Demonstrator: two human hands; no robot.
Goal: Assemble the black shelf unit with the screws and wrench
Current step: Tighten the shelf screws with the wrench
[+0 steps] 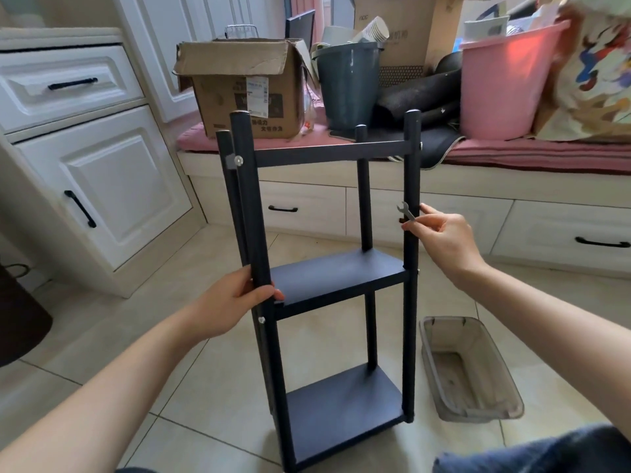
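Head view, status check.

A: Location of the black shelf unit [338, 278]?

B: Upright on the tiled floor [191, 268], in front of the window bench [512, 155]. Three shelves sit between four posts.

A: Left hand [235, 298]?

B: Fingers wrapped round the near left post, at the level of the middle shelf.

A: Right hand [444, 233]?

B: Pinches a small silver wrench [405, 212] between thumb and fingertips, just beside the near right post, between the top and middle shelves.

A: Adjacent items?

B: A clear plastic bin [478, 407] on the floor, right of the unit.
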